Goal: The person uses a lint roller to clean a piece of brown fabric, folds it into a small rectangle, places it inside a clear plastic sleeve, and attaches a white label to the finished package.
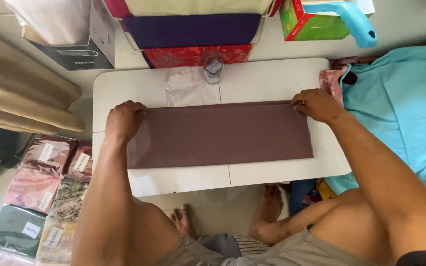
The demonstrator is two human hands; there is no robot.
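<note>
Your left hand (123, 120) pinched the left top corner of the brown cloth (220, 135), and your right hand (316, 104) pinched the right top corner, so each grip was closed on the cloth with the fingers curled over its far edge. The cloth lay flat and long across the middle of the white worktop (272, 79), folded into a neat strip. I think a few things could have gone wrong from there. If one hand had pulled harder than the other, the fold could have gone crooked. If you had let go of one corner, the top layer could have slid and the edges would not have matched. The small glass jar (213, 69) stood just past the far edge of the cloth, so a quick lift could have knocked it over. A clear plastic bag (187, 86) lay beside the jar, and it could have slipped off. The worktop was low and you sat on the floor with your feet under it. Folded cloths in bags (40, 192) lay on the floor at your left. A stack of coloured cloth (193, 32) sat behind the worktop, with a dark box (82, 47) on one side and a green box (311, 24) on the other. A light blue cloth (400, 103) lay at your right.
</note>
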